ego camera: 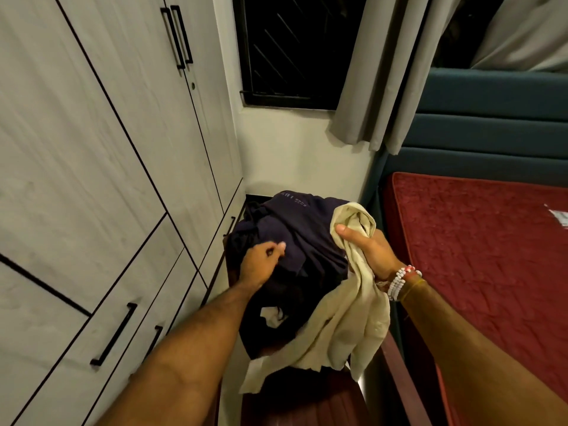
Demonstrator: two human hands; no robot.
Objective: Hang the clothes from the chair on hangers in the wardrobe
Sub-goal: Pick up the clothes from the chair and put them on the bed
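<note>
Head view: early going. Right hand [368, 250] clenches the cream garment [347, 327] over the chair's [307, 404] right edge; left hand [261, 265] pinches dark clothes [295, 229] heaped on it. Wardrobe [123, 149] closed, nothing hung yet.

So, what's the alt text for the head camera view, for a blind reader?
A person's right hand grips a crumpled cream cloth garment beside a heap of dark navy clothes on a dark wooden chair, while the left hand touches the heap. Closed pale grey wardrobe doors stand left, a red quilted bed right.
</note>
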